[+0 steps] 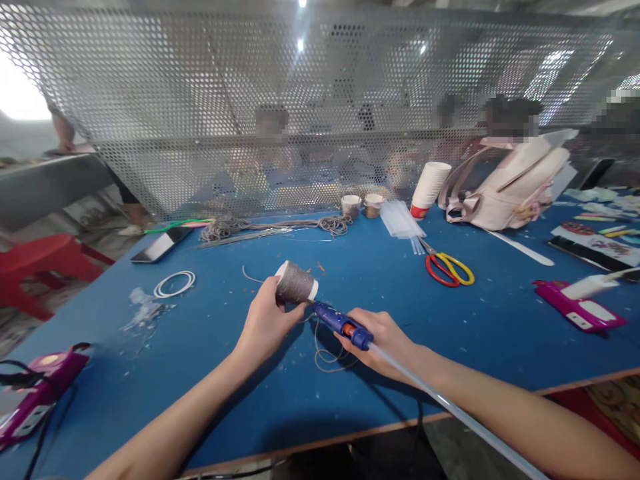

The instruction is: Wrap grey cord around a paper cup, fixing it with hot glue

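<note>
A: State the condition of the left hand point(267, 312).
B: Closed around the cord-wrapped cup point(295, 284), which is tilted above the tabletop point(225, 393). The tilt presumably presents its bare white end to the glue gun point(343, 325).

A: And the right hand point(380, 333)?
B: Clamped on the glue gun's body, likely to keep fingers clear of the hot tip. The tip points at that end; contact cannot be confirmed. The glue stick point(435, 394) extends rearward along the right forearm.

A: Remaining items?
B: Loose cord point(327, 371) lies between the hands, its slack probably permitting rotation. Scissors point(447, 265) rest beyond the right hand, presumably parked aside.
</note>
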Demonstrator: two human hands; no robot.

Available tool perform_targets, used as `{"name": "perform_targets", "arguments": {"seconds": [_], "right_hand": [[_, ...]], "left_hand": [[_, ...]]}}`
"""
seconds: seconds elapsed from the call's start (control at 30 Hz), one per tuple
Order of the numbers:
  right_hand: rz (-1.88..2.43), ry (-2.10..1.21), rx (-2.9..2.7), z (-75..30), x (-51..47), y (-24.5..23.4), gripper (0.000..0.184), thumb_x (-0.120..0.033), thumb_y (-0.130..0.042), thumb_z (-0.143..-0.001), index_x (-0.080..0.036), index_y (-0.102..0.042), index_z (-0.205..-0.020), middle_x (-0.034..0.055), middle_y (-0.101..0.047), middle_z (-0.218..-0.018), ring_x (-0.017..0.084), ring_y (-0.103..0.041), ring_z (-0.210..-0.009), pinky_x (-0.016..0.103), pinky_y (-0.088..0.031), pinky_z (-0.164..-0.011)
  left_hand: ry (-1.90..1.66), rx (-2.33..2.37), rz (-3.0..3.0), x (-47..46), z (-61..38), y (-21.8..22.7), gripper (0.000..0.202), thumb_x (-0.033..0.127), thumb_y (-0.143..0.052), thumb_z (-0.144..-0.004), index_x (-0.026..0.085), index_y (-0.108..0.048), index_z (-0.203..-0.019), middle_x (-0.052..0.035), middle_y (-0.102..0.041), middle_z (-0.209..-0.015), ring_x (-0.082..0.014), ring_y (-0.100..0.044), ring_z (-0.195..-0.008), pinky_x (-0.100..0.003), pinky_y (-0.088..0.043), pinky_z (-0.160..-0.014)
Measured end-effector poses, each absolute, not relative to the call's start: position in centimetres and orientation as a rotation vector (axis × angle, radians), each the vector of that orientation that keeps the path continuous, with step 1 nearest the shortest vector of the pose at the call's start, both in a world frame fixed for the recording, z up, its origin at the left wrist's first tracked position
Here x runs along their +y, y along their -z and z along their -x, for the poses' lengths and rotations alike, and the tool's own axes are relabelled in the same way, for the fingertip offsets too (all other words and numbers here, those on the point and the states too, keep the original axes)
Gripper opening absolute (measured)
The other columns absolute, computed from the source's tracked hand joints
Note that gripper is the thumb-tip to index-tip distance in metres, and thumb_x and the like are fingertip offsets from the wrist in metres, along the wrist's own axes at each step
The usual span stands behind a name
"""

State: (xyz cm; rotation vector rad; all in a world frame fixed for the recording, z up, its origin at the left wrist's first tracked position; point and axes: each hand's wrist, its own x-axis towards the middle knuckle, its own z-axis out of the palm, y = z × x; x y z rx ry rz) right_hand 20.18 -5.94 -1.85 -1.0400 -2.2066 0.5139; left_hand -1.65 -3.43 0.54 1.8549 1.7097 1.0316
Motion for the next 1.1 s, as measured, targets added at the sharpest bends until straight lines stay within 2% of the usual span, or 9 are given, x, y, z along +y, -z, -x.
{"name": "perform_targets", "arguments": {"seconds": [0.3, 0.83, 1.1], "right_hand": [[1.016, -0.369, -2.179, -20.28, -5.86, 2.13, 0.013, -0.027, -0.052, -0.087, -0.018, -0.053, -0.078, 0.0036, -0.064, -0.066, 0.014, -0.056, -0.053, 0.024, -0.039, -0.052], [0.970, -0.368, -2.242, -20.43, -6.00, 2.34, 0.013, -0.027, -0.050, -0.089, -0.017, -0.054, -0.080, 0.0048, -0.064, -0.067, 0.014, -0.057, -0.052, 0.025, -0.039, -0.051], [1.038, -0.415, -2.146, -20.56, -5.80, 1.80, 0.018, -0.032, -0.052, -0.089, -0.019, -0.053, -0.078, 0.0030, -0.064, -0.067, 0.012, -0.055, -0.053, 0.023, -0.041, -0.053]], "left_hand": [[-1.035, 1.741, -1.836, -3.44, 1.60, -0.50, 0.029, 0.037, -0.064, -0.069, 0.019, -0.052, -0.088, 0.0040, -0.050, -0.069, -0.0119, -0.042, -0.056, -0.026, -0.037, -0.054], [-1.024, 1.716, -1.844, -3.45, 1.74, -0.59, 0.029, 0.036, -0.063, -0.069, 0.019, -0.050, -0.090, 0.0039, -0.051, -0.071, -0.0123, -0.044, -0.058, -0.027, -0.038, -0.056], [-1.047, 1.698, -1.893, -3.30, 1.65, -0.33, 0.027, 0.034, -0.064, -0.068, 0.019, -0.051, -0.087, 0.0051, -0.048, -0.067, -0.0115, -0.042, -0.056, -0.025, -0.037, -0.054]]}}
